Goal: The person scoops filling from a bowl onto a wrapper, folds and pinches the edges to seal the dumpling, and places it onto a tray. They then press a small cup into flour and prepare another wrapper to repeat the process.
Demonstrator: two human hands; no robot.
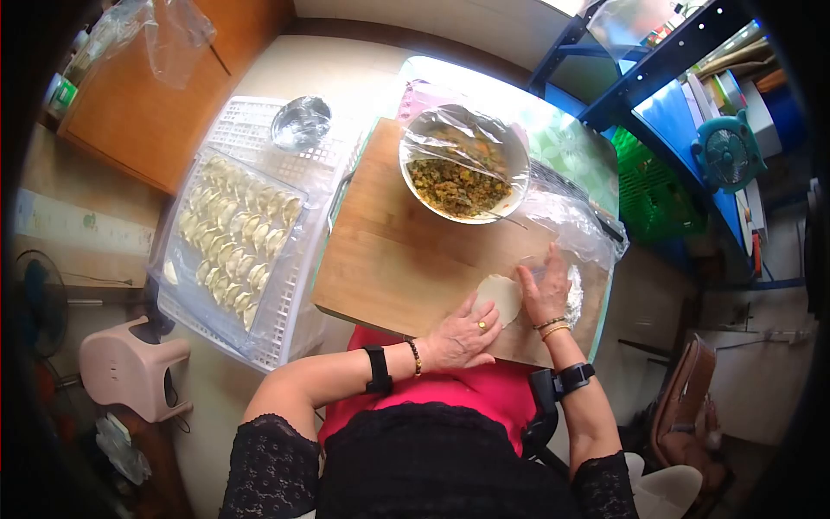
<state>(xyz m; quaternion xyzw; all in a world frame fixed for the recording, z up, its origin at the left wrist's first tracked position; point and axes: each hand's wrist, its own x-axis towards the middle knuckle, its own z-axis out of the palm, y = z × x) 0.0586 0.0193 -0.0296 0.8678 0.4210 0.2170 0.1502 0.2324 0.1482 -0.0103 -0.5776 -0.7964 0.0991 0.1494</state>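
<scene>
A round, flat dough wrapper (499, 299) lies near the front edge of the wooden board (380, 251). My left hand (462, 337) rests palm down with its fingers stretched out, the fingertips on the wrapper's lower left edge. On the other side, my right hand (545, 290) has its fingers spread and its thumb close to the wrapper's right edge. Just right of that hand is a patch of white flour (574, 296). A white bowl of chopped filling (458, 186) stands farther back on the board, partly under clear plastic, with a thin metal handle (510, 220) sticking out.
To the left, a tray (186, 259) of several rows of folded dumplings (233, 233) sits on a white plastic crate (268, 350). A round metal container (301, 124) is behind it. Crumpled plastic film (562, 216) lies right of the bowl. A pink stool (130, 368) stands at left.
</scene>
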